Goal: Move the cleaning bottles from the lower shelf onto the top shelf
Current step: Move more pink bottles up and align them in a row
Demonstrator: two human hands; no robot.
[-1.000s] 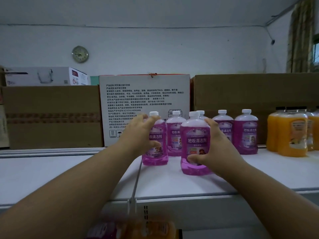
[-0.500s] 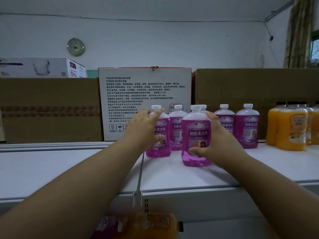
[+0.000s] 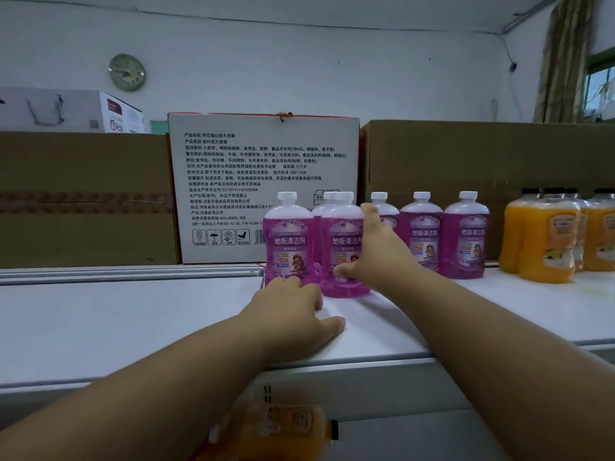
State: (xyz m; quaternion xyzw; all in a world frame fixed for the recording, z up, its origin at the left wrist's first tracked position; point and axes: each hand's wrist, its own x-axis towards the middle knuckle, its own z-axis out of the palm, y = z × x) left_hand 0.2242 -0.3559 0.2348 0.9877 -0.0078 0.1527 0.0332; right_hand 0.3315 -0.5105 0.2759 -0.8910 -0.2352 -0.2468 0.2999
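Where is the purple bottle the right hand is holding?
In the head view, that purple bottle stands mid-frame on the white top shelf, right beside another purple bottle, before the printed box.

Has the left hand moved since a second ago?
Yes. The left hand has let go of the left purple bottle and dropped toward the person, now resting on the shelf in front of it.

six clear plastic cleaning bottles of purple liquid with white screw caps (image 3: 466,234) stand upright on the white top shelf (image 3: 133,321), in front of the white printed cardboard box (image 3: 233,181) and to its right. the leftmost bottle (image 3: 289,241) stands just beside the front bottle (image 3: 344,247), with one more half hidden behind them. all labels face forward.
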